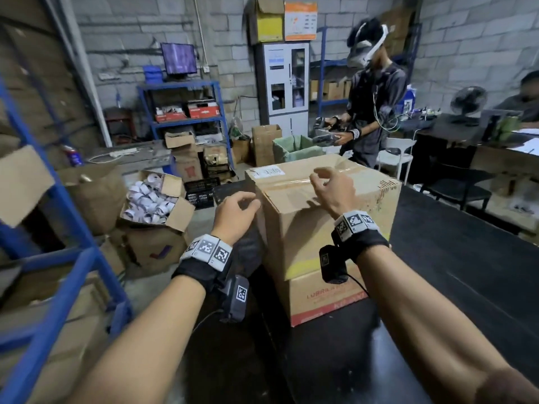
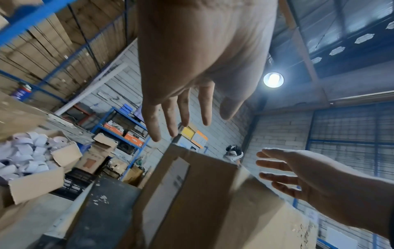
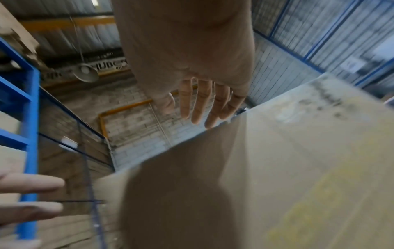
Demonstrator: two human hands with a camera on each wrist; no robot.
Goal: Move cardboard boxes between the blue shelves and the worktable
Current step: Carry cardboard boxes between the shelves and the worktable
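On the dark desk [image 1: 455,266], right of the blue shelves [image 1: 62,217], a taped cardboard box [image 1: 323,199] sits atop a red-printed box [image 1: 323,298], looking stiff, bulky, perhaps heavy, best gripped at opposite sides, while the left hand [image 1: 234,212] and right hand [image 1: 332,189] hover empty, fingers [image 2: 205,107] loosely spread.

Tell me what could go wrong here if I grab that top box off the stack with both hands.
1. The top box sits skewed on the red-printed box below, near the table edge; a tug may drag or topple the stack.
2. Both hands, left hand and right hand, are open and not gripping yet; a high hold on the taped top could slip.
3. A person stands just beyond the box.
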